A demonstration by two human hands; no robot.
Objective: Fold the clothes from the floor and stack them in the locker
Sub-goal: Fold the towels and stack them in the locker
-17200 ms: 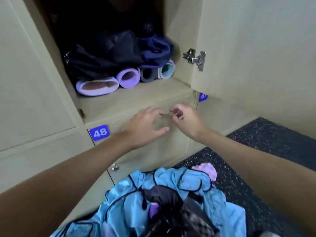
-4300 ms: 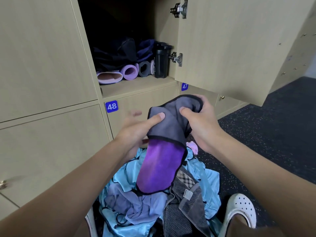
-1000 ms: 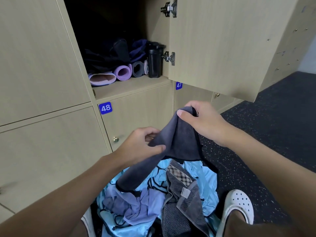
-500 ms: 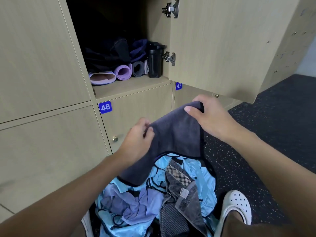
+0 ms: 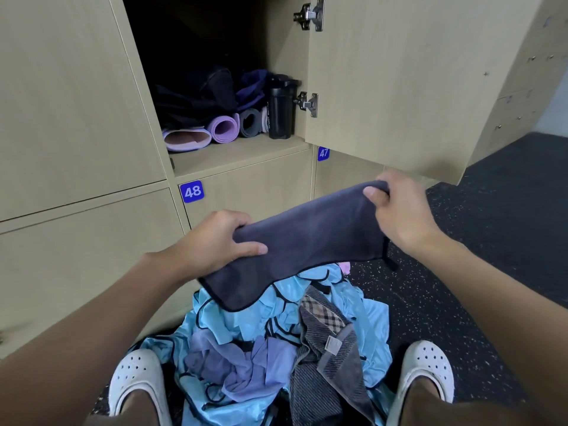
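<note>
A dark grey cloth (image 5: 307, 241) hangs stretched between my two hands above the clothes pile. My left hand (image 5: 215, 241) grips its left end and my right hand (image 5: 396, 210) pinches its upper right corner. On the floor below lies the pile (image 5: 276, 348): a light blue garment with black trim, a lilac piece and a grey striped towel with a checked band. The open locker (image 5: 233, 155) is ahead and above, its shelf holding rolled items at the back.
In the locker are dark clothes, rolled lilac and grey mats (image 5: 222, 129) and a black bottle (image 5: 279, 109). The locker door (image 5: 415, 81) stands open to the right, above my right hand. My white shoes (image 5: 138, 382) flank the pile on dark speckled flooring.
My hands have moved apart and pulled the grey cloth out flat; the right hand rose toward the door's lower edge, and the left hand shifted to the cloth's left end.
</note>
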